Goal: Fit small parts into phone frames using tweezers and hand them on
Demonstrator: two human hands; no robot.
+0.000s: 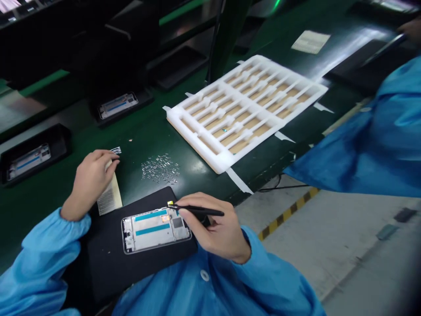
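Looking through the head cam, someone in a blue smock [42,267] is working at a long green bench [138,136]. Their right hand [213,228] is closed around a pair of black tweezers [200,211], held like a pen, and at the tips there's a tiny yellow piece [170,203] right at the top edge of a phone frame [156,230]. That frame is lying flat on a black mat [131,263] at the near edge of the bench.

The left hand [90,182] sits just beside the mat with its fingers curled and partly closed. The fingertips are right by a little striped strip [115,150], but I can't really tell if they've got hold of it. Under that hand is a tan striped sheet [109,197].

Farther along the bench there's a scatter of small shiny metal bits [160,169], then a big white foam tray [213,153] with tan slots, held down with white tape [238,181]. Over on the left, two black trays [55,138] each hold another phone frame [29,162]. On the right, a co-worker's blue sleeve [362,145] reaches across, with their hand [409,30] up in the corner.
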